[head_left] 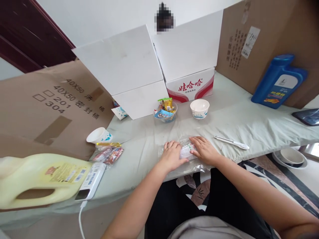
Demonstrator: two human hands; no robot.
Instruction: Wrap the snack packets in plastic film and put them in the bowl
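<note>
My left hand (171, 155) and my right hand (203, 149) rest side by side on the grey cloth-covered table (139, 156), near its front edge. Between them lies a small white packet in clear plastic wrap (185, 151). Both hands press on it with curled fingers, the left from the left side, the right from the right. Behind them stand a bowl of wrapped snacks (165, 111) and an empty white paper bowl (199, 108).
A white pen-like tool (231, 142) lies right of my right hand. A tipped paper cup (99, 135) and snack packets (108, 153) lie left. A yellow jug (37, 179), power bank (91, 180), blue jug (279, 81), open white carton (159, 63) and cardboard boxes surround.
</note>
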